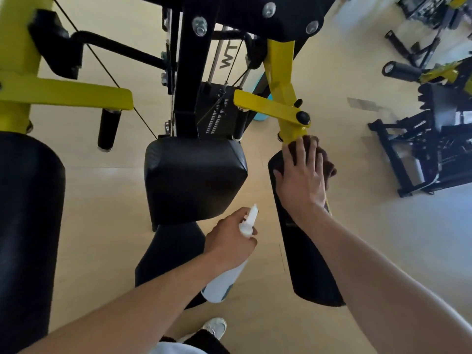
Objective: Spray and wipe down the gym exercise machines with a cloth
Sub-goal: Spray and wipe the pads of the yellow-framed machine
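A: Where do you stand with this machine?

B: Your right hand (302, 180) lies flat, fingers spread and straight, pressing a dark brown cloth (324, 162) onto the top end of the right arm pad (306, 264), just under the yellow frame arm (286, 108). The cloth shows beyond your fingertips and to the outside of the hand.

A: And the sprayer?

B: Your left hand (229, 241) curls round the neck of the white spray bottle (224, 277), nozzle pointing away from you, the bottle's body hanging below your wrist. It sits inward of your wiping hand, over the seat (168, 251).

A: How much is left, do you judge?

B: Plenty. You are wiping only the upper end of this pad; its long lower stretch lies back along your forearm. I cannot tell whether the back pad (195, 175), beyond your left hand, or the left arm pad (28, 226), far to its outside, have been sprayed or wiped. More machines (421, 139) wait out past your right hand.
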A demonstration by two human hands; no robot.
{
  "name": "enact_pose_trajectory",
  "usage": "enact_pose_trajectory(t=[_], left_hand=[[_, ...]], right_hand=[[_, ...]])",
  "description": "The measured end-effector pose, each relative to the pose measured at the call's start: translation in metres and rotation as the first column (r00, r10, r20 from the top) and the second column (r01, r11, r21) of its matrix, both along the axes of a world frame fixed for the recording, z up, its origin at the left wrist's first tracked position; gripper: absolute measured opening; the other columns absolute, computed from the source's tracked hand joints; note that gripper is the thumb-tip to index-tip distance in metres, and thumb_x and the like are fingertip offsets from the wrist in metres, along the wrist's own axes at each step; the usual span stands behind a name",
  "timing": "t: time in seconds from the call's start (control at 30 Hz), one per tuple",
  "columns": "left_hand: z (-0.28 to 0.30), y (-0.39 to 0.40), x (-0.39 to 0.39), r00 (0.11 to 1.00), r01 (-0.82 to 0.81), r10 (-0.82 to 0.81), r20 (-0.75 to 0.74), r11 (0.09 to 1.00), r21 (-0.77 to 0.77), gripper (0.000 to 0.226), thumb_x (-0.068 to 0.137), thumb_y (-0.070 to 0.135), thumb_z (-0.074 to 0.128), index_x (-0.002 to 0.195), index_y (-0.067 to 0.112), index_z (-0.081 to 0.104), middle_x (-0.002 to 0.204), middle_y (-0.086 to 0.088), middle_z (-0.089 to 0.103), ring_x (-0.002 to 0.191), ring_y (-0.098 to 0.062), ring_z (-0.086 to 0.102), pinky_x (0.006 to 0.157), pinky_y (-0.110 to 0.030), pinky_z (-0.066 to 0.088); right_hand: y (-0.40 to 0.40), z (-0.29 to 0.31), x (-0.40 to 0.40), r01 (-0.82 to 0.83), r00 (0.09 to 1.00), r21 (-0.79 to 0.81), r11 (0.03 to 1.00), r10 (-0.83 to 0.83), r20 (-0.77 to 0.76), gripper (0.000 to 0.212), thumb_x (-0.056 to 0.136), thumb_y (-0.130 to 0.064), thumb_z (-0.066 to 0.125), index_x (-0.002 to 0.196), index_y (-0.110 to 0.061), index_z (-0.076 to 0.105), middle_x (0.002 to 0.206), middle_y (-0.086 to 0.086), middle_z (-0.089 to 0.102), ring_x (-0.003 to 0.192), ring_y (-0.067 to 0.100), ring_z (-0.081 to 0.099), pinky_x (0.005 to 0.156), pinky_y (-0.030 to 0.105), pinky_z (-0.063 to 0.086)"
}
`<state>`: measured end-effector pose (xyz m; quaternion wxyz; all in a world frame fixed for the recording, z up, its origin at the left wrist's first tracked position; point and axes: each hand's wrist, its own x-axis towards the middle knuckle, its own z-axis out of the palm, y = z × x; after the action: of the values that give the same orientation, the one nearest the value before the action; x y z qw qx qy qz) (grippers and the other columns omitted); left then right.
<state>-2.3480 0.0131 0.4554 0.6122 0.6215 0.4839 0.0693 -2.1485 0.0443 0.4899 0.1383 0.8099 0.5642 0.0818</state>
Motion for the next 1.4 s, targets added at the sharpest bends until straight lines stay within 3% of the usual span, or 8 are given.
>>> enact_pose_trajectory(t=[0.2, 0.3, 0.43, 0.6, 0.83, 1.03, 1.2, 1.4], left_hand=[[0.010, 0.010, -0.007, 0.998, 0.054, -0.055, 0.016, 0.997, 0.060, 0.049, 0.081, 0.015, 0.067, 0.119, 0.044, 0.058, 0.090, 0.019, 0.068, 0.095, -0.014, 0.064, 0.090, -0.041, 0.055], [0.016, 0.010, -0.005, 0.997, 0.071, -0.073, 0.023, 0.994, 0.083, 0.046, 0.080, 0.017, 0.065, 0.117, 0.043, 0.059, 0.092, 0.017, 0.069, 0.092, -0.014, 0.065, 0.086, -0.043, 0.056], [0.019, 0.011, -0.003, 0.995, 0.043, -0.050, 0.088, 0.995, 0.086, 0.037, 0.082, 0.019, 0.065, 0.115, 0.036, 0.059, 0.093, 0.011, 0.069, 0.090, -0.014, 0.065, 0.084, -0.046, 0.058], [0.022, 0.006, -0.004, 0.993, 0.017, -0.028, 0.118, 0.995, 0.098, 0.042, 0.084, 0.020, 0.065, 0.121, 0.040, 0.057, 0.094, 0.011, 0.068, 0.091, -0.015, 0.064, 0.083, -0.044, 0.057], [0.008, 0.010, -0.006, 0.999, -0.002, -0.005, 0.045, 0.989, 0.151, 0.056, 0.087, 0.021, 0.067, 0.137, 0.042, 0.052, 0.109, 0.012, 0.069, 0.100, -0.017, 0.064, 0.086, -0.042, 0.057], [0.007, 0.004, 0.005, 0.998, 0.036, -0.039, 0.057, 0.998, 0.050, 0.054, 0.082, 0.021, 0.065, 0.129, 0.045, 0.053, 0.103, 0.014, 0.070, 0.095, -0.018, 0.065, 0.083, -0.041, 0.056], [0.004, -0.006, 0.014, 0.991, 0.099, -0.101, 0.083, 0.995, 0.025, 0.045, 0.084, 0.019, 0.063, 0.123, 0.040, 0.054, 0.101, 0.012, 0.070, 0.094, -0.017, 0.065, 0.081, -0.038, 0.054], [0.002, -0.012, 0.014, 0.992, 0.110, -0.112, 0.065, 0.993, 0.030, 0.050, 0.085, 0.017, 0.064, 0.126, 0.043, 0.054, 0.100, 0.017, 0.070, 0.095, -0.016, 0.064, 0.080, -0.034, 0.051]], right_hand=[[0.009, 0.008, -0.002, -0.305, 0.889, -0.505, 0.807, 0.432, 0.153, 0.045, 0.105, -0.046, 0.036, 0.138, -0.033, 0.064, 0.151, -0.009, 0.055, 0.158, 0.028, 0.019, 0.125, 0.058, -0.011], [-0.067, 0.005, -0.017, -0.396, 0.861, -0.720, 0.570, 0.503, -0.074, 0.036, 0.104, -0.041, 0.042, 0.117, -0.031, 0.074, 0.121, -0.010, 0.072, 0.137, 0.025, 0.048, 0.126, 0.051, 0.011], [-0.164, -0.005, -0.045, -0.349, 0.837, -0.912, 0.215, 0.510, -0.200, 0.033, 0.104, -0.028, 0.048, 0.129, -0.020, 0.069, 0.137, 0.001, 0.064, 0.133, 0.029, 0.052, 0.114, 0.047, 0.034], [-0.083, -0.004, -0.028, -0.312, 0.912, -0.734, 0.603, 0.407, -0.054, 0.043, 0.104, -0.041, 0.047, 0.140, -0.022, 0.062, 0.152, 0.000, 0.053, 0.145, 0.023, 0.039, 0.122, 0.037, 0.021], [0.044, 0.021, 0.005, -0.044, 0.987, -0.288, 0.957, 0.087, 0.139, 0.066, 0.094, -0.059, 0.058, 0.153, -0.034, 0.043, 0.174, 0.003, 0.006, 0.157, 0.044, -0.009, 0.117, 0.075, 0.010], [-0.079, 0.016, -0.021, 0.130, 0.990, -0.036, 0.991, -0.132, -0.054, 0.082, 0.098, -0.055, 0.057, 0.165, -0.037, 0.012, 0.174, 0.006, 0.000, 0.156, 0.042, 0.014, 0.106, 0.058, 0.048], [-0.214, 0.007, -0.047, 0.193, 0.979, 0.066, 0.979, -0.187, -0.085, 0.098, 0.090, -0.057, 0.070, 0.165, -0.019, 0.020, 0.170, 0.007, 0.024, 0.149, 0.035, 0.035, 0.095, 0.050, 0.057], [-0.170, 0.003, -0.032, 0.275, 0.956, 0.079, 0.958, -0.264, -0.128, 0.109, 0.085, -0.060, 0.073, 0.165, -0.018, 0.013, 0.169, 0.004, 0.023, 0.146, 0.030, 0.036, 0.099, 0.049, 0.054]])
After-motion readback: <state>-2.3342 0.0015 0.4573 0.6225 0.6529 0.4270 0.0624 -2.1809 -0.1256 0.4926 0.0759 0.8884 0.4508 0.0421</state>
